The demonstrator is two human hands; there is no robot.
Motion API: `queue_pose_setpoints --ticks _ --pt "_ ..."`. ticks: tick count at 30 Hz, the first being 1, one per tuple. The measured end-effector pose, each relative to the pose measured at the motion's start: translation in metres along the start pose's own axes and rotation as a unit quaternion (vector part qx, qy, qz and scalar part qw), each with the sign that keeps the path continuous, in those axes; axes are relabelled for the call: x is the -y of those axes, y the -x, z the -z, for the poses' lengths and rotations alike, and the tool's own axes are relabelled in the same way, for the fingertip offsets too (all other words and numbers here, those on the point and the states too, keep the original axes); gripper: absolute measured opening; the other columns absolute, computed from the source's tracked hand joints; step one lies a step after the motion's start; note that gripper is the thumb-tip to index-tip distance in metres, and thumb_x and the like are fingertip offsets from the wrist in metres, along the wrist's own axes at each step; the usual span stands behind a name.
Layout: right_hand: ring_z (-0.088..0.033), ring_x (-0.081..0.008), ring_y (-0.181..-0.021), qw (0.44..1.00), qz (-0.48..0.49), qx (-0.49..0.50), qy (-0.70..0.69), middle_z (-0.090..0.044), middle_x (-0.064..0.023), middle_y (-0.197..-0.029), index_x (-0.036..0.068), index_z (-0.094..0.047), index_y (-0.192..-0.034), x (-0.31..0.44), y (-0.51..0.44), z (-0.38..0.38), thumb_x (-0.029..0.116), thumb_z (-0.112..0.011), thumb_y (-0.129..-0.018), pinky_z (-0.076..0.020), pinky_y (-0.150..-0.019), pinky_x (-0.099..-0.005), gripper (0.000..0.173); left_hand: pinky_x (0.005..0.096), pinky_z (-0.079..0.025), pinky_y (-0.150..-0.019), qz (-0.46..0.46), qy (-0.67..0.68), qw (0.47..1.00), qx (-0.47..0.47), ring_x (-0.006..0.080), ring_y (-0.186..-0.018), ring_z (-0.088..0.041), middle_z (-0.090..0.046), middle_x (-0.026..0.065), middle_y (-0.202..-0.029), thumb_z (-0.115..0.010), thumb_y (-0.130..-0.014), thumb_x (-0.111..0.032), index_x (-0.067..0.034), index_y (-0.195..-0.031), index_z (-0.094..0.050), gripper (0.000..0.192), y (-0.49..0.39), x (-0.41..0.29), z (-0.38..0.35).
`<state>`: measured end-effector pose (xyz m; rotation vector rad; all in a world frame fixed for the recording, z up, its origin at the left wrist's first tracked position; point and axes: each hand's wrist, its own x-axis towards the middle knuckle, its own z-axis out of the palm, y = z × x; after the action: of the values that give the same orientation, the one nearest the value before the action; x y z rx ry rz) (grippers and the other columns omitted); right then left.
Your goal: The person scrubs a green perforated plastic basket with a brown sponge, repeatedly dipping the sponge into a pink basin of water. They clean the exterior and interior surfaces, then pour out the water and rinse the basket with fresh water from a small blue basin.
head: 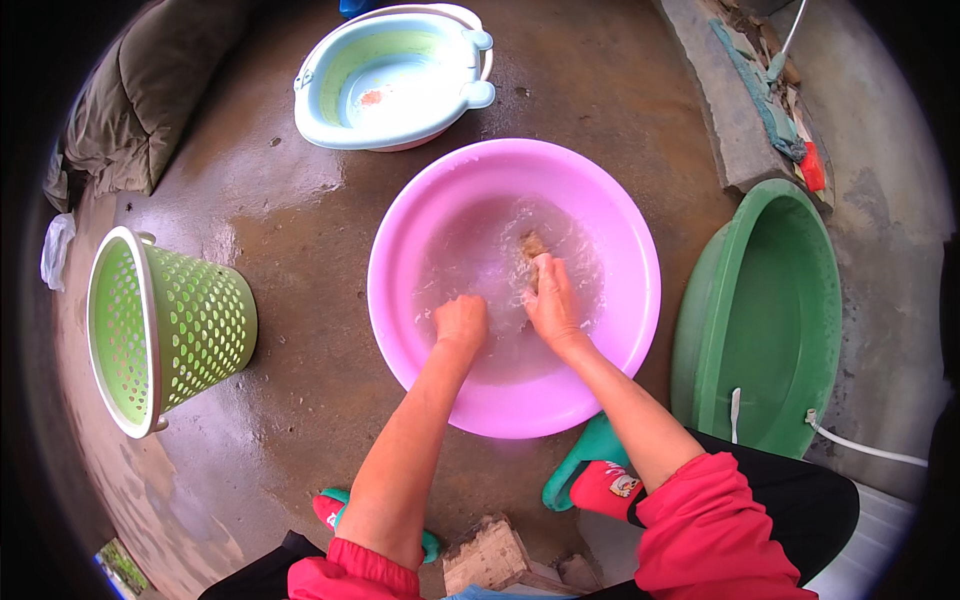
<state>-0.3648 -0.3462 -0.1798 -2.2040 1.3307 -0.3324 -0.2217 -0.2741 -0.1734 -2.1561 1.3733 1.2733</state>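
In front of me a round pink plastic basin [420, 187] stands on the wet floor with cloudy water [502, 352] in it. My right hand [553, 301] grips a brownish lump [533, 244] at the surface, too blurred to name more exactly. Water splashes and ripples around it. To its left, my left hand [461, 321] dips into the water with its fingers curled down. Its fingertips are hidden, so whether it holds anything does not show.
A light-blue plastic tub [322, 82] stands beyond the basin. A green perforated basket [206, 322] lies on its side at left. At right, a large green tub [697, 322] leans near a white hose [870, 448]. A concrete ledge [720, 127] holds debris.
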Motion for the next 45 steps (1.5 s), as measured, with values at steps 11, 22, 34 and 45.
queue_pose_setpoints --ticks 11,22,34,45 --pt "-0.061 -0.0345 -0.105 0.938 0.267 0.017 -0.220 -0.054 -0.0175 -0.117 0.025 -0.048 -0.143 0.105 -0.003 -0.007 -0.003 -0.065 -0.082 -0.0526 -0.095 -0.0426 0.069 0.0438 -0.040 -0.104 -0.125 0.213 0.769 -0.589 0.0363 -0.122 -0.050 -0.052 0.0172 -0.127 -0.058 -0.084 0.002 -0.003 -0.133 -0.051 0.049 0.067 0.079 0.030" --pt "-0.060 -0.0364 -0.112 0.966 0.228 -0.120 0.033 -0.054 -0.0188 -0.124 0.019 -0.052 -0.139 0.064 -0.134 0.016 0.000 -0.067 -0.079 -0.0530 -0.094 -0.0427 0.064 0.0458 -0.054 -0.086 -0.070 0.221 0.817 -0.528 0.0370 -0.108 -0.061 -0.049 0.0149 -0.131 -0.057 -0.091 -0.003 -0.012 -0.154 -0.022 0.073 0.055 0.081 0.012" --pt "-0.060 -0.0354 -0.109 0.989 0.085 -0.028 0.118 -0.049 -0.0180 -0.121 0.016 -0.035 -0.150 -0.018 -0.008 0.044 -0.003 -0.069 -0.079 -0.0535 -0.086 -0.0458 0.081 0.0484 -0.055 -0.084 -0.075 0.266 0.817 -0.505 0.0351 -0.106 -0.063 -0.049 0.0109 -0.134 -0.057 -0.093 -0.005 -0.023 -0.156 -0.019 0.076 0.058 0.080 0.013" --pt "-0.063 -0.0288 -0.106 0.905 -0.232 0.013 -0.355 -0.054 -0.0171 -0.120 0.003 -0.047 -0.137 0.015 -0.046 0.008 -0.001 -0.064 -0.084 -0.0629 -0.081 -0.0414 0.055 0.0365 -0.048 -0.098 -0.103 0.390 0.768 -0.498 0.0270 -0.116 -0.060 -0.056 0.0120 -0.133 -0.045 -0.105 -0.020 -0.018 -0.148 -0.042 0.043 0.054 0.083 0.019"
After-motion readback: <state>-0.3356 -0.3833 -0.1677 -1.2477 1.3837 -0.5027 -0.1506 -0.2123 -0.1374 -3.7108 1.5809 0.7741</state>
